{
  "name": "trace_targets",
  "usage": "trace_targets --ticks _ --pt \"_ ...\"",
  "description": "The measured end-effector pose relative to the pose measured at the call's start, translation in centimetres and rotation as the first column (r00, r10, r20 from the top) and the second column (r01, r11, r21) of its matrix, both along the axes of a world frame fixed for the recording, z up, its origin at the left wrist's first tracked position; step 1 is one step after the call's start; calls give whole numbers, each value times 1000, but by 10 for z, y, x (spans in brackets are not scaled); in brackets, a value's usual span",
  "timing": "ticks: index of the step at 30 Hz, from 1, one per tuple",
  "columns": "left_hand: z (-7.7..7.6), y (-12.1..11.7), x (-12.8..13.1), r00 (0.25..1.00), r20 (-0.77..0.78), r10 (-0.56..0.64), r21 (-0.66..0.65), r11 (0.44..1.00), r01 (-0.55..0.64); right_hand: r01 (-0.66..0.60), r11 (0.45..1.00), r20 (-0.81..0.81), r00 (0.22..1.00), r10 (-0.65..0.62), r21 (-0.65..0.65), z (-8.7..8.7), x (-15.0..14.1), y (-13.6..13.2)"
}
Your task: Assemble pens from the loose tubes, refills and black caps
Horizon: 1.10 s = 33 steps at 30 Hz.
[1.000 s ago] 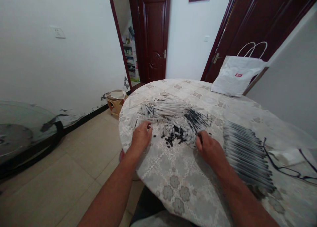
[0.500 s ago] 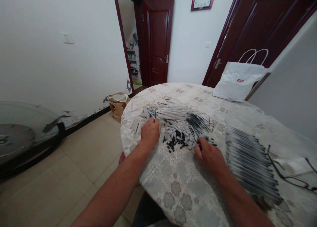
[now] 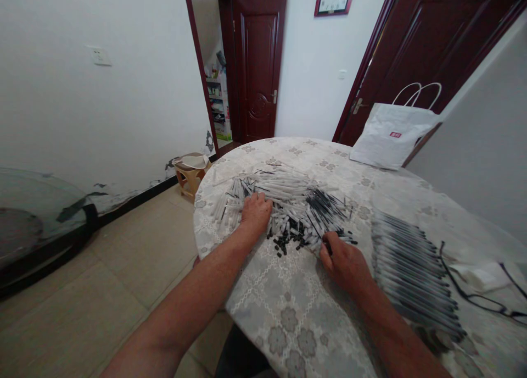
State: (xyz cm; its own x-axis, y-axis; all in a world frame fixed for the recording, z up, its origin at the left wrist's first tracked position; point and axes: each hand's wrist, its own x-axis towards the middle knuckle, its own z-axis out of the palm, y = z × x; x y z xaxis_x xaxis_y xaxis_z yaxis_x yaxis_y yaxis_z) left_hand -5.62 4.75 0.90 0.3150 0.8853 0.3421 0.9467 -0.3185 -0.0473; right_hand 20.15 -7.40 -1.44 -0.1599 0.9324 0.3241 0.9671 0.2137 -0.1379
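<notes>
My left hand (image 3: 256, 210) reaches over the left part of a pile of white pen barrels (image 3: 284, 184), fingers bent down and slightly apart, their tips partly hidden. My right hand (image 3: 341, 257) is closed at the near right of the pile, thumb and forefinger pinching what looks like a thin black pen refill (image 3: 313, 224) that slants up to the left. Beyond it lies a bundle of black refills (image 3: 323, 202). Small black end pieces (image 3: 282, 243) are scattered between my hands, beside short white parts (image 3: 284, 216).
Right of my right arm, a row of assembled-looking pens (image 3: 411, 273) lies side by side. Eyeglasses (image 3: 486, 304) and a white paper piece (image 3: 481, 276) are farther right. A white paper bag (image 3: 382, 136) stands at the back of the round, cloth-covered table (image 3: 288, 295). A stool (image 3: 190, 174) stands left.
My left hand has moved right and forward, from the pile's near left edge onto the barrels. My right hand stays near the same spot, shifting slightly left and closer.
</notes>
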Motion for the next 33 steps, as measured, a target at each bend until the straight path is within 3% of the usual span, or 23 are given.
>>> trace_targets --ticks 21,33 --pt "-19 -37 18 951 105 -290 -36 955 295 -10 1000 -36 999 10 5 -4 6 -2" --pt "-32 -28 13 833 299 -465 244 882 404 -63 998 -89 994 66 32 -12 9 0"
